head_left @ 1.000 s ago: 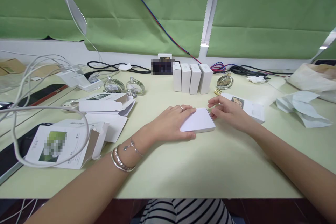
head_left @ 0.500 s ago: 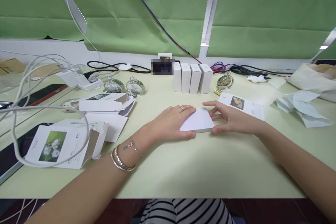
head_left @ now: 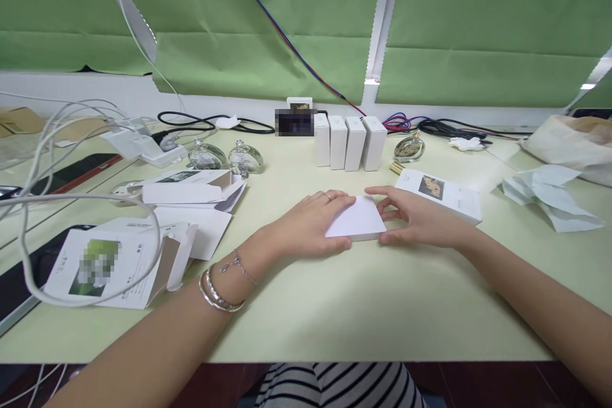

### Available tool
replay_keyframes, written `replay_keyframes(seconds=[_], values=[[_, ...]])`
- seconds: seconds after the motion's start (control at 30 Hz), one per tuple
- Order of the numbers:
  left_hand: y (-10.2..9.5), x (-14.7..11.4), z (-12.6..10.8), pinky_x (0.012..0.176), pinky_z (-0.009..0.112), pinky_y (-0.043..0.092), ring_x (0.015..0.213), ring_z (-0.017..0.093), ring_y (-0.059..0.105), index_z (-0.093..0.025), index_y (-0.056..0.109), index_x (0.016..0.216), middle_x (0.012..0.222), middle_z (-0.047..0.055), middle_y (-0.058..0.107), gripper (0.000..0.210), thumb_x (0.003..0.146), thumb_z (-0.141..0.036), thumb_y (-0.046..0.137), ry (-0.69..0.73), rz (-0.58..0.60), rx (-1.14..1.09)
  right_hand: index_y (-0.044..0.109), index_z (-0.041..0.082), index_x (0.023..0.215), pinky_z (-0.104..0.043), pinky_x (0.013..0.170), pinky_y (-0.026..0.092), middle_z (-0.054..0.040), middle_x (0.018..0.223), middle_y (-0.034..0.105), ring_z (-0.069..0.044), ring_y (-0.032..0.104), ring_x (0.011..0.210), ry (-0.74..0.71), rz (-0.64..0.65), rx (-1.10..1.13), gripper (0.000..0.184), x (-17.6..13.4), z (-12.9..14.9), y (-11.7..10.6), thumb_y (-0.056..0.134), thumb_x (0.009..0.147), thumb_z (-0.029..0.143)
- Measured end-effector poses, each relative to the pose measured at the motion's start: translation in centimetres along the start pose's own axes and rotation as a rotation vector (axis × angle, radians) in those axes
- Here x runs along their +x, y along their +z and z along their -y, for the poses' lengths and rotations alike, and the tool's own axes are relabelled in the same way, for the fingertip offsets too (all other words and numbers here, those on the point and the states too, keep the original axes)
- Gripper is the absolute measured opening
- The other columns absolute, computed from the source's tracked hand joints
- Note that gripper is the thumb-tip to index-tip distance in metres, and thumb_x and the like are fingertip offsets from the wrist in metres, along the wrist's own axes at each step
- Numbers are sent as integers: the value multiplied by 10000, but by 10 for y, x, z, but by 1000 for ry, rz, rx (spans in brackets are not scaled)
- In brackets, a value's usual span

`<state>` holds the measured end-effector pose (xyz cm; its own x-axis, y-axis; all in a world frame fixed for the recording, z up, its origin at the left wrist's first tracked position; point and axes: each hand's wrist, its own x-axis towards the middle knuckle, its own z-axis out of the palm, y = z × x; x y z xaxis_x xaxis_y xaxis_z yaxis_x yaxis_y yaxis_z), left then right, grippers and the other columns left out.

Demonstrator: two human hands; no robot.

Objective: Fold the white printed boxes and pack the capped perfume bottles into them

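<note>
A flat white box point(head_left: 356, 220) lies on the table between my two hands, its plain side up. My left hand point(head_left: 313, 223) holds its left end, thumb along the front edge and fingers over the back edge. My right hand point(head_left: 408, 215) curls round the right end, with the thumb at the front corner and the fingertips at the side and back. Just behind my right hand is another white box point(head_left: 456, 199) with a flower picture. A round glass perfume bottle point(head_left: 408, 148) and a gold cap point(head_left: 396, 167) lie beyond that box.
Several narrow white boxes point(head_left: 355, 143) stand upright at the back. Two glass bottles point(head_left: 245, 156) lie left of them. Opened cartons point(head_left: 102, 271) and a looping white cable point(head_left: 157, 236) cover the left side. Crumpled paper point(head_left: 549, 197) lies at right, near a cloth bag point(head_left: 568, 146).
My right hand has shifted slightly left, closer in against the right end of the white box. My left hand keeps its hold, and the box stays nearly in place.
</note>
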<state>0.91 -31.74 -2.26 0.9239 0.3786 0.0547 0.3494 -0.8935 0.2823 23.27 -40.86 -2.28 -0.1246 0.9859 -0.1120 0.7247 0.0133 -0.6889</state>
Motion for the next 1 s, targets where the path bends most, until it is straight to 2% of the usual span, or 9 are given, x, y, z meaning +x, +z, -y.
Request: replay_keyframes(seconds=[0.13, 0.3, 0.47, 0.6, 0.8, 1.0], values=[[-3, -1, -3, 934, 430, 407, 1141, 298, 475, -169, 337, 1367, 1302, 131, 478, 684, 777, -458, 526, -31, -17, 24, 309, 233, 1361, -420, 951, 474, -124, 1254, 501, -244, 547, 1141, -14, -13, 79, 771, 2, 1, 4, 689, 703, 366], [-6, -3, -7, 901, 416, 405, 1132, 303, 479, -181, 321, 1375, 1296, 131, 479, 691, 776, -468, 515, -43, -12, 72, 318, 223, 1340, -422, 995, 454, -111, 1223, 506, -219, 558, 1118, -102, 23, 200, 725, 6, -3, 13, 674, 721, 349], [-6, -3, -9, 870, 393, 402, 1100, 291, 496, -218, 329, 1363, 1255, 111, 506, 660, 774, -448, 518, -35, 11, 75, 345, 243, 1317, -424, 1037, 435, -103, 1329, 426, -202, 515, 1158, -212, 13, 309, 663, 8, -2, 22, 665, 743, 326], [-7, -4, -10, 855, 389, 403, 1084, 287, 503, -227, 320, 1367, 1237, 110, 508, 665, 764, -420, 524, -47, 12, 96, 328, 236, 1321, -449, 1030, 440, -116, 1305, 441, -212, 519, 1158, -199, 23, 339, 661, 9, -2, 24, 657, 754, 320], [-8, -4, -14, 805, 385, 421, 1043, 286, 534, -228, 421, 1286, 1205, 100, 530, 568, 754, -396, 524, -43, 21, 131, 307, 224, 1330, -437, 985, 468, -107, 1216, 503, -211, 548, 1105, -174, 25, 317, 685, 9, -4, 22, 657, 747, 309], [-2, -2, -12, 863, 412, 413, 1117, 293, 524, -207, 356, 1339, 1315, 105, 505, 615, 771, -381, 515, -3, -43, 185, 283, 217, 1368, -442, 984, 454, -98, 1145, 521, -208, 553, 1064, -144, 26, 230, 783, 8, -2, 21, 692, 711, 333]])
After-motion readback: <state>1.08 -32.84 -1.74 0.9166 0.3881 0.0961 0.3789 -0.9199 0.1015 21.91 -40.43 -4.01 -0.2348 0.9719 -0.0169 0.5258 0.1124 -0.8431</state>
